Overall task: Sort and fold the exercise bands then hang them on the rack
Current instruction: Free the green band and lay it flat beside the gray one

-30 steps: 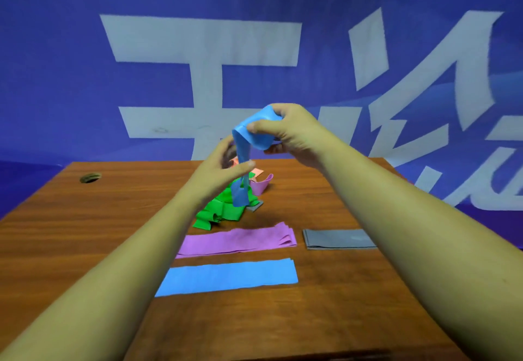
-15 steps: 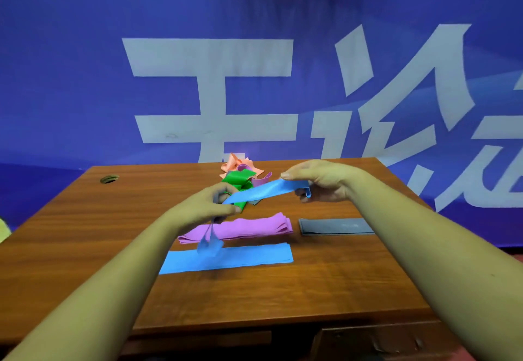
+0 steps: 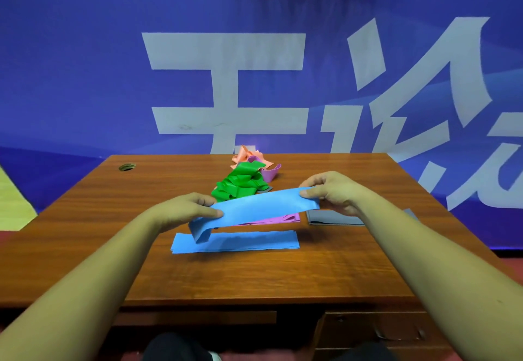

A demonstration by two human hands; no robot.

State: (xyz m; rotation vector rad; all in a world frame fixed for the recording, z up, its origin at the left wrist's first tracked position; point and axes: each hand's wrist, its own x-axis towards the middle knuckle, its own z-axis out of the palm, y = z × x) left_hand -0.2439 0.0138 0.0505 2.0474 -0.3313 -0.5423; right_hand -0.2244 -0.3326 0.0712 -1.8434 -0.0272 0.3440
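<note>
Blue band (image 3: pixel 254 208), held taut above the table (image 3: pixel 85 219) centre. The 9 o'clock end is pinched by the left hand (image 3: pixel 186 210), thumb on top, with a slack tail drooping below. A folded blue band (image 3: pixel 235 243) is laid at 6 o'clock and an unsorted pile (image 3: pixel 240 185) at 12. The 3 o'clock end is pinched by the right hand (image 3: pixel 331 193), fingers curled. Risks: the tail may be creased askew, or the band snapped from either pinch.

Two sky-blue flat rubber bands (image 3: pixel 263 205) show, two purple bands (image 3: pixel 271 174), one grey folded band (image 3: pixel 331 217), one green crumpled heap (image 3: pixel 240 184), one orange crumpled band (image 3: pixel 243 154).
</note>
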